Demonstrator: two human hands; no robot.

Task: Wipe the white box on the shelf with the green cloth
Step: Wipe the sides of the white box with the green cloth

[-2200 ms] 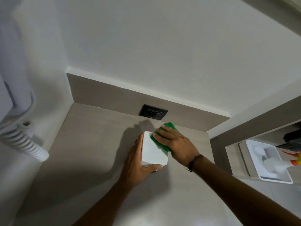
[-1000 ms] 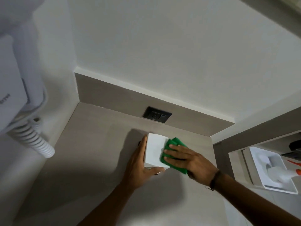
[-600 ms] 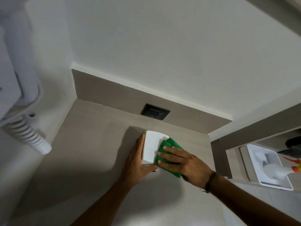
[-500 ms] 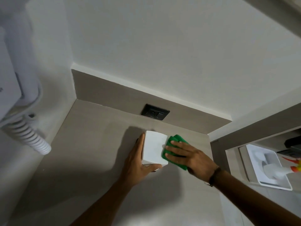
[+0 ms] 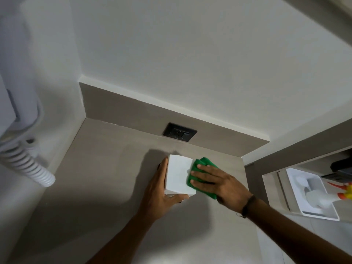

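Note:
A small white box [image 5: 177,176] stands on the grey shelf [image 5: 106,168], a little in front of the back wall. My left hand [image 5: 162,193] clasps the box's left side and near bottom corner, thumb under its front edge. My right hand [image 5: 215,183] presses a folded green cloth [image 5: 202,164] flat against the box's right side, fingers spread over the cloth. Most of the cloth lies hidden beneath my palm.
A dark wall socket [image 5: 180,132] sits in the grey back strip just behind the box. A white wall-mounted dryer with a coiled hose [image 5: 28,164] hangs at the left. To the right, a lower shelf holds a white tray [image 5: 312,195].
My right hand slid the green cloth back and forth across the box's top and right side, ending on the right edge. My left hand kept its hold on the box.

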